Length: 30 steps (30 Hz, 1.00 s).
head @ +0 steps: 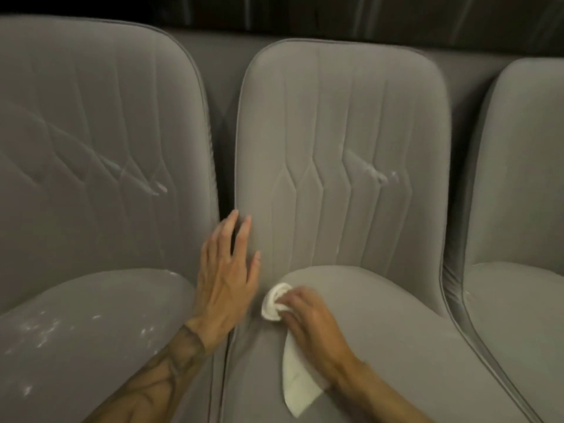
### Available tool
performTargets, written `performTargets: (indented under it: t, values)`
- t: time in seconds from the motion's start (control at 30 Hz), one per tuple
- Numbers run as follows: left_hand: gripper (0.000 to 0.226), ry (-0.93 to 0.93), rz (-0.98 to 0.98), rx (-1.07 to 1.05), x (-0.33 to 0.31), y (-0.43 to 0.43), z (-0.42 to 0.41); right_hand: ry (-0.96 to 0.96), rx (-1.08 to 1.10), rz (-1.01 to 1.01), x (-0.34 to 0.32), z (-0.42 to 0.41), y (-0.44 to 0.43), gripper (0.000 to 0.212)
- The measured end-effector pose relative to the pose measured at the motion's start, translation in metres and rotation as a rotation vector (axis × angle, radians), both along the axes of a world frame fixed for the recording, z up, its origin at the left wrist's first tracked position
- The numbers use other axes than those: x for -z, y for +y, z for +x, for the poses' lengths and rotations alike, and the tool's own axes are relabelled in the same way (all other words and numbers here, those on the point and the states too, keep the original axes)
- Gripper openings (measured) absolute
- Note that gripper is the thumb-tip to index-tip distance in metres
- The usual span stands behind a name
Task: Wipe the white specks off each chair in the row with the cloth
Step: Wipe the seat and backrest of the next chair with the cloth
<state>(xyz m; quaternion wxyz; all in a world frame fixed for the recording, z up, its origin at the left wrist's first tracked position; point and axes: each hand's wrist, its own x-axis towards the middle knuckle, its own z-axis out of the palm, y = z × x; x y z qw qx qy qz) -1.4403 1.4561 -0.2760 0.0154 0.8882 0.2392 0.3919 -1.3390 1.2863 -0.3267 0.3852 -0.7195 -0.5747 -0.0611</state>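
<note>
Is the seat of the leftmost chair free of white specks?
No, white specks are scattered across the left chair's seat, well apart from the cloth.

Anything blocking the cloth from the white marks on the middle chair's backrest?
Nothing visible. The right hand grips the cloth on the middle chair's seat. The white marks sit up and right on its backrest, with bare fabric between. The left hand rests at the backrest's left edge, off that path.

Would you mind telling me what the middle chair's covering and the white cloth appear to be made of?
The middle chair looks upholstered in grey, matte, velvety fabric: soft nap, stitched seams, padded curves. The cloth gripped by the right hand looks like thin white paper or a non-woven wipe, bunching tightly with a crisp trailing flap; which one is unclear.
</note>
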Motion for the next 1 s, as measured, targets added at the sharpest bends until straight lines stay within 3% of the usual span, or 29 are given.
performTargets:
  t: [0.4,0.67,0.8,0.9,1.0]
  values:
    - [0.064,-0.24,0.216,-0.143,-0.099,0.044,0.104,-0.288,0.451,0.393,-0.157,0.171,0.025,0.018]
    - [0.063,-0.292,0.293,-0.17,-0.096,0.052,0.114,-0.594,0.621,0.506,-0.279,0.26,0.038,0.021]
    - [0.063,-0.29,0.32,-0.18,-0.095,0.055,0.116,-0.61,0.699,0.499,-0.247,0.267,0.04,0.024]
    - [0.063,-0.294,0.315,-0.175,-0.094,0.055,0.117,-0.669,0.631,0.398,-0.198,0.257,0.02,0.022]
    - [0.062,-0.295,0.322,-0.18,-0.094,0.053,0.117,-0.767,0.612,0.368,-0.222,0.271,0.013,0.022]
